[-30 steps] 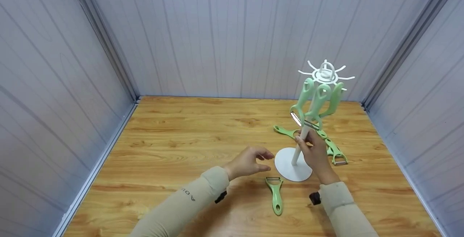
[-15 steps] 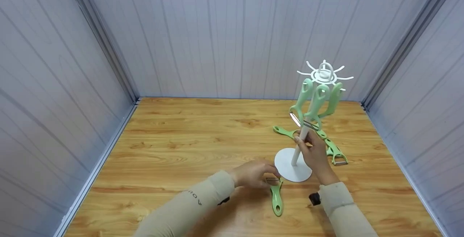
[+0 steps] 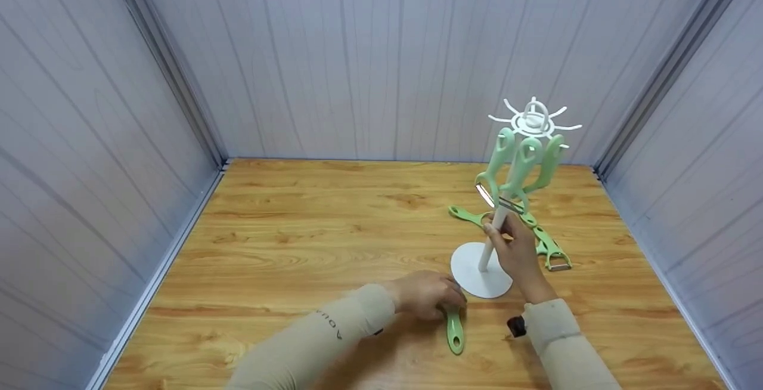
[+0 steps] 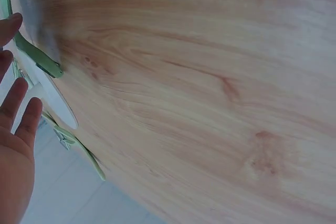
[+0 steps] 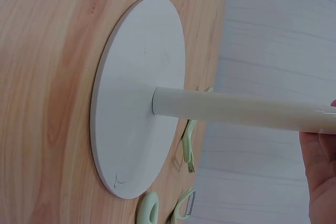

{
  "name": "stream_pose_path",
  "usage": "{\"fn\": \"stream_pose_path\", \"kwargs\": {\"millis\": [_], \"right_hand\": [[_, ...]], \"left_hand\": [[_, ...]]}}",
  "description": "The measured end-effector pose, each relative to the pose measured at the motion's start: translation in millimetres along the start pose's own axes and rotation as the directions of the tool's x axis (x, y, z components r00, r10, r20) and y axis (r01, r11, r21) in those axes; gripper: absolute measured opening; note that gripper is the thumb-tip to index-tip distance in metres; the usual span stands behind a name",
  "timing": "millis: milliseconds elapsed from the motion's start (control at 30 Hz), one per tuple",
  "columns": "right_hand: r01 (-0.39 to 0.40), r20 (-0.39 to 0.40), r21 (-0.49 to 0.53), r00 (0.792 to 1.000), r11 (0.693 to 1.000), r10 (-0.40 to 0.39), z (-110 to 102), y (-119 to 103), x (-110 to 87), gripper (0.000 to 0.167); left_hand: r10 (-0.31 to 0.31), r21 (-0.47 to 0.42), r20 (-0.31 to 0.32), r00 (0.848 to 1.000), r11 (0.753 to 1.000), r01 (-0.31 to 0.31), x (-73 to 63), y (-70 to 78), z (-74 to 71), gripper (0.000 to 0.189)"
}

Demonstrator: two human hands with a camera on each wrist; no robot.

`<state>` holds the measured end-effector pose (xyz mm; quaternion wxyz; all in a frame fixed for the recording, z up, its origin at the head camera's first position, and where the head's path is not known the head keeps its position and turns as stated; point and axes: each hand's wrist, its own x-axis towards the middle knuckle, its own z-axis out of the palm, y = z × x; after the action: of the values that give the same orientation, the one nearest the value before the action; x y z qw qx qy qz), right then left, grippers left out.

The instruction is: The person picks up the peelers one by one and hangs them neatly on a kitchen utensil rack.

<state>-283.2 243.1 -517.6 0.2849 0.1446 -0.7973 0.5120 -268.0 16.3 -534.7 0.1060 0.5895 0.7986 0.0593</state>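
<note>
Green plastic-looking peeler [image 3: 455,333] lies on the worktop [image 3: 298,217], its blade end under the left hand [image 3: 429,296]; whether that hand pinches it, I cannot tell. The right hand [image 3: 518,251] grips the white stand [image 3: 499,220], below three hanging peelers [image 3: 524,166].

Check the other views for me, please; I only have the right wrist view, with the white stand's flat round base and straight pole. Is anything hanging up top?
Observer: Yes, three pale green, plastic-looking, long-handled peelers hang on the near side of the white stand.
Operator: Anything else going on nearby?
Observer: In the head view, the left hand covers the far end of another green peeler with a holed handle on the brown wood-grain table; whether it grips it, I can't tell.
Operator: What about the far side up top?
Observer: Slim white hooks fan out there, with no peelers on them.
</note>
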Motion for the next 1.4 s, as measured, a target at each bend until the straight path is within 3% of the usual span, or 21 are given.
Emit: {"fn": "stream_pose_path", "kwargs": {"millis": [300,533,667,1000,1133,1200,1300,1400], "right_hand": [[0.006,0.018,0.027,1.000,1.000,-0.006,-2,1,-0.2,0.014],[0.039,0.034,0.037,0.999,0.999,-0.040,-3,1,1.1,0.011],[0.018,0.020,0.025,1.000,1.000,-0.019,-2,1,1.0,0.013],[0.018,0.021,0.021,1.000,1.000,-0.019,-2,2,-0.4,0.014],[0.025,0.020,0.004,0.999,1.000,-0.025,-3,3,-0.5,0.015],[0.027,0.024,0.016,0.999,1.000,-0.027,-3,3,-0.7,0.014],[0.034,0.030,0.035,0.999,0.999,-0.035,-3,2,-0.6,0.013],[0.041,0.029,0.046,0.999,0.998,-0.042,-3,1,-0.2,0.013]], "left_hand": [[-0.019,0.025,0.044,0.999,1.000,0.018,5.2,1.1,3.2,0.043],[-0.034,0.072,-0.003,0.999,0.997,0.034,-0.3,-6.4,5.0,0.032],[-0.046,0.120,-0.040,0.998,0.991,0.051,-6.9,-13.7,2.3,0.025],[-0.204,0.061,-0.083,0.975,0.976,0.209,-26.1,-28.2,0.8,0.015],[-0.260,-0.051,-0.136,0.956,0.966,0.255,-35.2,-31.0,-2.9,0.017],[-0.299,-0.119,-0.173,0.938,0.952,0.281,-40.1,-32.6,-5.0,0.018],[-0.377,-0.257,-0.225,0.899,0.913,0.318,-47.7,-35.0,-8.9,0.020],[-0.455,-0.393,-0.263,0.851,0.856,0.336,-54.6,-37.2,-13.5,0.018]]}}
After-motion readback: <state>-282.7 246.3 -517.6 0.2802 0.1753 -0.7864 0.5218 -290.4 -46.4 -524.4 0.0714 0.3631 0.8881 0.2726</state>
